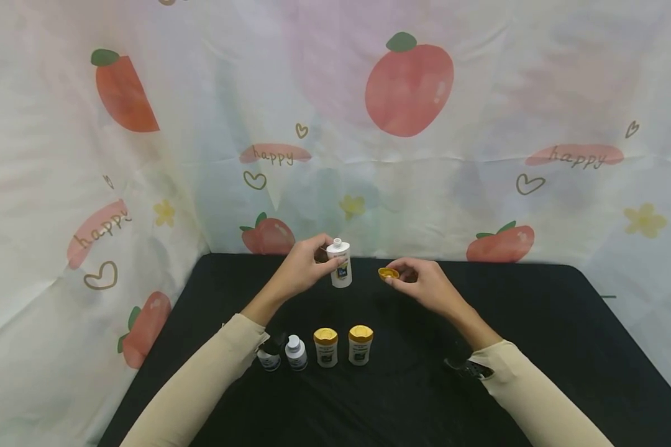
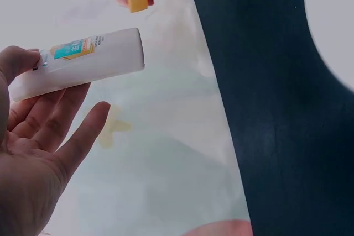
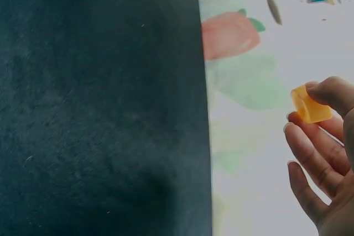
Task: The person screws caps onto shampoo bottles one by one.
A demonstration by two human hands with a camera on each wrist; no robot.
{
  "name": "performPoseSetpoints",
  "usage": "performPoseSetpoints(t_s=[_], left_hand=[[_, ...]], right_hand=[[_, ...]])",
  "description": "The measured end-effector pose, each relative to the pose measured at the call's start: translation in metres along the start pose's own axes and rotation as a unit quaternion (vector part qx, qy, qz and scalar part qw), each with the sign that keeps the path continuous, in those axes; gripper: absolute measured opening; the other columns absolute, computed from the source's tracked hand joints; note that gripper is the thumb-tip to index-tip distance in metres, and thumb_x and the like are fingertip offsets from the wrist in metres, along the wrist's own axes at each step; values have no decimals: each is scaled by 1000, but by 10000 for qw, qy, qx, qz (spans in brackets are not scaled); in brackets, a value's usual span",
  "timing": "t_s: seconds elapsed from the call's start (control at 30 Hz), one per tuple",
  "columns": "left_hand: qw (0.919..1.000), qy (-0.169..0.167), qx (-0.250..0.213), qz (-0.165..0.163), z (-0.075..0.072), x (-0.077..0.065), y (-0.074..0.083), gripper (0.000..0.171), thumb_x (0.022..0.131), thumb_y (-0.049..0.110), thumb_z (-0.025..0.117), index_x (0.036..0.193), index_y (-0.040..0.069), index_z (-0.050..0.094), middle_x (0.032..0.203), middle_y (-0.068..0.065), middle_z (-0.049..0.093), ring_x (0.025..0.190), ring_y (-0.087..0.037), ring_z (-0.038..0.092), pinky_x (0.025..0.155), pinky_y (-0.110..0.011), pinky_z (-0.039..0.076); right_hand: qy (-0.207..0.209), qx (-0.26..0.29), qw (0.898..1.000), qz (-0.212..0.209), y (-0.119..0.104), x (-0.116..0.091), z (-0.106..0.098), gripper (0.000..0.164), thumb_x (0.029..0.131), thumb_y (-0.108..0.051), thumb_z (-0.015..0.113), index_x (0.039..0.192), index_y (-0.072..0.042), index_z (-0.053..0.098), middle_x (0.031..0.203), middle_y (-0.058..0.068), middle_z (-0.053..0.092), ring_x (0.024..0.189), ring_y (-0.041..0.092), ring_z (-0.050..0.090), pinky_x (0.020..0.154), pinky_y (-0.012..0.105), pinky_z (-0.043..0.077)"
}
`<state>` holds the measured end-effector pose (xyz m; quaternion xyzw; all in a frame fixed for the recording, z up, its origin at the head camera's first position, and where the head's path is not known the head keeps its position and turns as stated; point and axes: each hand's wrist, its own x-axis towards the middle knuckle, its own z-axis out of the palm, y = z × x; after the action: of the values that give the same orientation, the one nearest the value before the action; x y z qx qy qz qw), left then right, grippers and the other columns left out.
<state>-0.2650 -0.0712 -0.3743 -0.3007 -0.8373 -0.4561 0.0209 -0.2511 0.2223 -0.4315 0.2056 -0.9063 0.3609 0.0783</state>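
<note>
My left hand [image 1: 309, 263] grips a white bottle [image 1: 341, 279] with a coloured label and a bare narrow neck at its top. The thumb lies across the label side, the fingers behind the bottle [image 2: 119, 56]. To its right, my right hand [image 1: 427, 282] pinches a yellow cap [image 1: 388, 274] between thumb and fingers. The cap is apart from the bottle, its hollow side facing up. In the right wrist view the cap [image 3: 311, 106] sits at the thumb tip, with the other fingers spread loosely below. Both hands are raised over the far part of the table.
Nearer on the black table [image 1: 402, 397] stand two white bottles with yellow caps, one left [image 1: 326, 349] and one right [image 1: 360, 346]. Left of them is a small white-capped bottle [image 1: 296, 354]. Another bottle [image 1: 269, 360] is partly hidden by the left wrist. A printed cloth [image 1: 324, 93] hangs behind.
</note>
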Motion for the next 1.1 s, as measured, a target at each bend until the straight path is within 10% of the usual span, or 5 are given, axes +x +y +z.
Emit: performPoseSetpoints(t_s=[0.87, 1.1], left_hand=[[9955, 473, -814, -130, 11, -29, 29, 25, 89, 20, 70, 110, 12, 61, 102, -3, 67, 91, -19, 66, 81, -38, 55], [9953, 312, -908, -98, 9, -43, 65, 23, 90, 14, 67, 111, 8, 60, 103, -7, 66, 91, -20, 65, 82, -38, 55]], right_hand=[[518, 121, 9939, -962, -52, -15, -31, 29, 85, -33, 73, 113, -27, 65, 97, -12, 67, 81, 3, 62, 70, 27, 51], [624, 73, 9921, -1090, -68, -18, -39, 32, 83, -30, 75, 114, -25, 65, 96, -12, 67, 83, 3, 62, 71, 26, 50]])
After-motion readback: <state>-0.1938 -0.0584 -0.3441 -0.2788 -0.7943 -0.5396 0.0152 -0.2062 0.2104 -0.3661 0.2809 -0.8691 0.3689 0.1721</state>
